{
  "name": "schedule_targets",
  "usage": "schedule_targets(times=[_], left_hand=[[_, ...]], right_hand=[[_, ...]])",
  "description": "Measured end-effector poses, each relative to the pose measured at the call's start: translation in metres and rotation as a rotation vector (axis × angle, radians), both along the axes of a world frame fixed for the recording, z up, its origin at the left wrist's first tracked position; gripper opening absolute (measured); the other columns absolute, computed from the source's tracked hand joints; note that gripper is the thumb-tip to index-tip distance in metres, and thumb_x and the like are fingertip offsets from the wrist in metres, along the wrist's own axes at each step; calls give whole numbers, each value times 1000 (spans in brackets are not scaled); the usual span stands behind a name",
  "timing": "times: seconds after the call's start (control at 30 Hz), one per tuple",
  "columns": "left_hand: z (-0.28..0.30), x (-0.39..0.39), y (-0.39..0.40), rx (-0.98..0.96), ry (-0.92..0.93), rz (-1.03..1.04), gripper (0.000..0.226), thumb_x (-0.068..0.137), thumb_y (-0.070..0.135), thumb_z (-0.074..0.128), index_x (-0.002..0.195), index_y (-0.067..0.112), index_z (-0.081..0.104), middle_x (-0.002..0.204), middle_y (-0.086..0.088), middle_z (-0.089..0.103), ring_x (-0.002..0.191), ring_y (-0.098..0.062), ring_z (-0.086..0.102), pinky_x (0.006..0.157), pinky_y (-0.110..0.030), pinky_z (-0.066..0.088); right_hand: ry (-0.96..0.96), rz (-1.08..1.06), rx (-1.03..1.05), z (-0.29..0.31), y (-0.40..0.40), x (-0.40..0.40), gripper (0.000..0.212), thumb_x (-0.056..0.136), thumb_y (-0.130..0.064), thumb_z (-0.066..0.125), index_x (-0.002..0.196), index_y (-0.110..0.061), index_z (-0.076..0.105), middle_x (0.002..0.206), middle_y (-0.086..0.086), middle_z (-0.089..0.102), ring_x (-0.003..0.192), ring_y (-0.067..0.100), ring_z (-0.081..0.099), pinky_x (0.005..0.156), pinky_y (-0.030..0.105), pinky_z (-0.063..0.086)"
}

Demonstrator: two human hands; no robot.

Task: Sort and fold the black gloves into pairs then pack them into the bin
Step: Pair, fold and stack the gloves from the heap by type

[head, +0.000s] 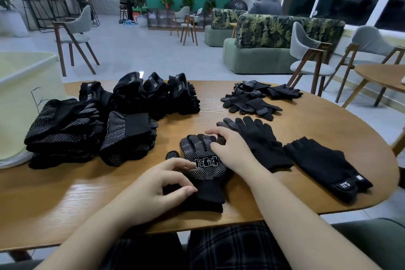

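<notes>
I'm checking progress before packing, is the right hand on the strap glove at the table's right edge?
No, the right hand rests on the dotted glove in front of the person; the strap glove lies untouched.

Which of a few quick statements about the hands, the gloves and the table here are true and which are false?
1. Both hands rest on the dotted glove nearest the person. True: left hand at its cuff, right hand at its fingers.
2. The glove with the white-lettered strap lies left of the dotted glove. False: it lies to the right.
3. Folded glove stacks sit on the table's left side. True.
4. The table is glass. False: it is wood-grained.
5. Loose gloves lie at the far right. True.
</notes>
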State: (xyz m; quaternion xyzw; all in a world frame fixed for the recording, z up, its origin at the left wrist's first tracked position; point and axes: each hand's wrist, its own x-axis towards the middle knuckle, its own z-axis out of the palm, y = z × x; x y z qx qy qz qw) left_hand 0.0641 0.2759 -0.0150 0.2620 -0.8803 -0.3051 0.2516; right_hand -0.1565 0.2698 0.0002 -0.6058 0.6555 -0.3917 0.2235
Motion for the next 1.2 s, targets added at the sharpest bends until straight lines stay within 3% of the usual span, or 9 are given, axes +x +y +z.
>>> schedule_targets(times=[0.13, 0.23, 0.3, 0.47, 0.6, 0.73, 0.87, 1.03, 1.2], left_hand=[[-4, -7, -9, 34, 117, 129, 27, 81, 53, 51, 93, 36, 68, 119, 27, 50, 118, 0, 50, 96, -27, 46], [0, -13, -16, -11, 147, 213, 23, 83, 47, 51, 94, 35, 67, 116, 24, 52, 116, 0, 51, 94, -25, 46], [1, -18, -22, -38, 115, 248, 14, 87, 27, 58, 97, 33, 66, 118, 20, 50, 115, 6, 47, 98, -18, 39], [-4, -26, -31, -87, -2, 334, 40, 84, -6, 59, 101, 30, 63, 118, 10, 49, 110, 9, 44, 93, 4, 19], [-11, -27, -33, -116, 23, 389, 34, 81, -4, 63, 100, 24, 66, 116, 9, 48, 113, -4, 46, 100, -12, 30], [-11, -26, -30, -101, 89, 447, 26, 80, 5, 70, 93, 26, 63, 103, 12, 47, 99, -8, 53, 92, -30, 47], [-12, -27, -28, -81, 122, 522, 23, 79, 11, 74, 88, 25, 57, 94, 15, 44, 90, -2, 52, 85, -26, 51], [-12, -27, -27, -73, 87, 536, 18, 81, 15, 72, 85, 23, 56, 93, 15, 44, 88, -4, 52, 80, -19, 45], [-13, -27, -27, -128, 59, 537, 15, 85, 5, 63, 85, 19, 59, 93, 8, 47, 85, -9, 53, 82, -24, 45]], right_hand=[[193, -48, -175, -5, -8, 1, 27, 86, -7, 58, 110, -15, 67, 115, -4, 63, 112, 13, 52, 99, 23, 39], [238, -84, -120, 0, -21, 5, 23, 89, -20, 58, 112, -20, 66, 109, -5, 66, 106, 15, 56, 96, 36, 45], [279, -70, 1, 5, -29, 9, 26, 91, -26, 57, 115, -22, 63, 104, -7, 67, 103, 16, 57, 94, 38, 46], [299, -35, 190, 8, -44, 17, 28, 86, -25, 62, 114, -24, 61, 92, -10, 61, 101, 17, 59, 93, 37, 47], [303, -45, 141, 4, -45, 20, 23, 84, -16, 57, 104, -24, 65, 85, -11, 59, 96, 17, 60, 88, 34, 49], [332, -68, 158, 1, -46, 24, 23, 86, -31, 60, 106, -23, 67, 96, -5, 64, 99, 18, 58, 89, 35, 48], [347, -115, 166, -1, -49, 25, 13, 87, -31, 59, 91, -23, 69, 95, -1, 67, 95, 22, 60, 83, 35, 50], [406, -216, 97, -1, -48, 21, 18, 89, -31, 59, 103, -21, 63, 108, 0, 62, 105, 22, 55, 88, 34, 45], [484, -72, 87, 5, -46, 31, 22, 84, -46, 62, 81, -26, 70, 100, -1, 65, 100, 22, 55, 89, 36, 46]])
